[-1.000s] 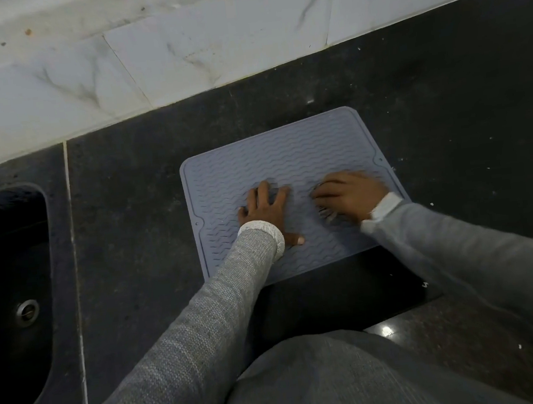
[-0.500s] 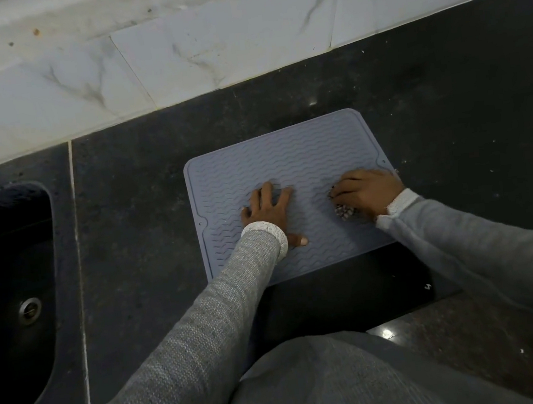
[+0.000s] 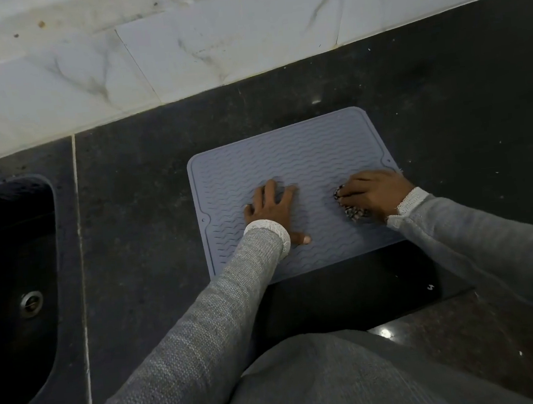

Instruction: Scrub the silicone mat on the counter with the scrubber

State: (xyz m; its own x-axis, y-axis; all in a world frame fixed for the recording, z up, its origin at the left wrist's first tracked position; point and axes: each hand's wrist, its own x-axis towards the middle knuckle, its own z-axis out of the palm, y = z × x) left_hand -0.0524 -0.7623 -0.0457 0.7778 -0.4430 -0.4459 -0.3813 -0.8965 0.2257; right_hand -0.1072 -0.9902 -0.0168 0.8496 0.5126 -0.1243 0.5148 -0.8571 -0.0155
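The thin, floppy silicone mat (image 3: 291, 169) lies flat on the dark desk (image 3: 133, 196), likely prone to sliding, so the left hand (image 3: 272, 209) presses it down spread-fingered while the right hand (image 3: 374, 192) clutches the springy scrubber (image 3: 351, 212) near its right edge.

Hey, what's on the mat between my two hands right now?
Nothing: in the head view only bare wavy-ribbed silicone mat lies between the flat left hand and the right hand, which grips the scrubber.
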